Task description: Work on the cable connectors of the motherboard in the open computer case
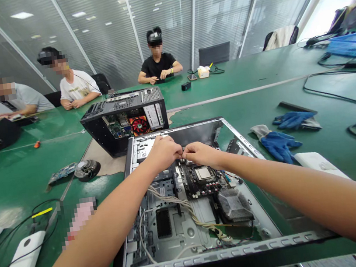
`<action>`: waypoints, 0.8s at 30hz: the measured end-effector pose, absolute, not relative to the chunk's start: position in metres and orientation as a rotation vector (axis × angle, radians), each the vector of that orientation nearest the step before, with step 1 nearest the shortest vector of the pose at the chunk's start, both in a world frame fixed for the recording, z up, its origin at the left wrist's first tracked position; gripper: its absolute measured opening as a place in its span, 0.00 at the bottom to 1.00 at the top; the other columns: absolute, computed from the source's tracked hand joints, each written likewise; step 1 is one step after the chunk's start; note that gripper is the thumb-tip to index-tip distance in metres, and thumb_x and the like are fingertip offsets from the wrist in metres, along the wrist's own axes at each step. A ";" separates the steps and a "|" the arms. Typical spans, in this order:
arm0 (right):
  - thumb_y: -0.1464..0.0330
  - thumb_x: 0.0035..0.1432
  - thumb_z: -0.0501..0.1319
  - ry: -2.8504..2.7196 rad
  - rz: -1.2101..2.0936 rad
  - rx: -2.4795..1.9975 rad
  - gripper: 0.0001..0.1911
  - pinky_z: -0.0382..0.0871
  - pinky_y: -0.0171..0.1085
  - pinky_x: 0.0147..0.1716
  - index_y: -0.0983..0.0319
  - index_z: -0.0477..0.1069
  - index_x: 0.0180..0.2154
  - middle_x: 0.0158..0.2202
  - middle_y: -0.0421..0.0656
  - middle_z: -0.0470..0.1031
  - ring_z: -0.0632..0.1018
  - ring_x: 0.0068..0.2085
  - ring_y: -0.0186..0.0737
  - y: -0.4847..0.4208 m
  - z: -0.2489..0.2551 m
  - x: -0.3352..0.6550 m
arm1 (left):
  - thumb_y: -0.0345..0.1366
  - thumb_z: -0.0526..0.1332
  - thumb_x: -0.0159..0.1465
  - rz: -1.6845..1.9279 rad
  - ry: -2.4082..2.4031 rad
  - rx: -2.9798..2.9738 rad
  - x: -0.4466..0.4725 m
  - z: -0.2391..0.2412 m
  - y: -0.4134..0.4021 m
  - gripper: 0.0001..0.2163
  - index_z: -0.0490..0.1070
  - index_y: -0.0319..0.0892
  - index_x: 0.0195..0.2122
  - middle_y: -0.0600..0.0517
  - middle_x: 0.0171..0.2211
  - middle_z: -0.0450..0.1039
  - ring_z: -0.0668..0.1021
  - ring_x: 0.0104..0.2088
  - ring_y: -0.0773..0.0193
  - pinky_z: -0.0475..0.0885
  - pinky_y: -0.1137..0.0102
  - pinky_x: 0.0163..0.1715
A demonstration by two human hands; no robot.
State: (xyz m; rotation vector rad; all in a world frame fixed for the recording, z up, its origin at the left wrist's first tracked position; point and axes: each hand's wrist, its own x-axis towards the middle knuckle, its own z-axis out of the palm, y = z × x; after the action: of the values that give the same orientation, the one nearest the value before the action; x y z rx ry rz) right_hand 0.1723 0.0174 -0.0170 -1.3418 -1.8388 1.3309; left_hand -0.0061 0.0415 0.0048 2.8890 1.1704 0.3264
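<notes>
An open computer case (pixel 228 252) lies on its side in front of me. Inside it is a motherboard (pixel 190 185), with a square metal-topped processor (pixel 203 173) exposed in its socket. Over the board's far edge, my left hand (pixel 166 149) and my right hand (pixel 202 155) meet with fingertips pinched close together. Whatever lies between their fingers is too small or hidden to make out. A finned heatsink (pixel 234 204) rests in the case on the near side of the board. Bundled beige cables (pixel 188 206) run across the case floor to the left of it.
Behind the case stands a second computer tower (pixel 97 127) with a red fan. A round cooler (pixel 86 169) and a circuit board (pixel 62 174) lie left. Blue gloves (pixel 279 145) and a black cable (pixel 334 93) lie right. Several people sit across the green table (pixel 258 91).
</notes>
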 end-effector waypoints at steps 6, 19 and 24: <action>0.67 0.51 0.57 -1.916 1.200 -1.353 0.06 0.52 0.33 0.23 0.62 0.65 0.25 0.20 0.35 0.62 0.60 0.22 0.30 0.019 -0.016 0.172 | 0.34 0.62 0.60 0.312 1.180 2.889 -0.006 0.005 0.041 0.05 0.77 0.48 0.29 0.55 0.28 0.75 0.72 0.40 0.61 0.53 0.63 0.41; 0.66 0.51 0.58 -1.865 1.354 -1.344 0.07 0.48 0.33 0.20 0.61 0.64 0.25 0.19 0.34 0.57 0.56 0.20 0.29 0.017 -0.017 0.170 | 0.34 0.62 0.60 0.315 1.147 2.907 -0.007 0.005 0.041 0.05 0.77 0.47 0.29 0.54 0.28 0.76 0.72 0.40 0.61 0.53 0.62 0.41; 0.65 0.52 0.56 -1.749 1.622 -1.306 0.09 0.44 0.33 0.17 0.63 0.69 0.27 0.22 0.37 0.64 0.54 0.18 0.27 0.018 -0.018 0.170 | 0.33 0.62 0.59 0.328 1.132 2.905 -0.007 0.004 0.041 0.05 0.77 0.47 0.29 0.55 0.29 0.76 0.72 0.40 0.61 0.53 0.62 0.41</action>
State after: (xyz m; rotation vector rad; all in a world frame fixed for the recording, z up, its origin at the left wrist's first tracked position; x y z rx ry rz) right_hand 0.1704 0.0176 -0.0175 -1.3058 -1.7489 1.6222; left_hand -0.0070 0.0413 0.0039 2.9050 1.1320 0.3280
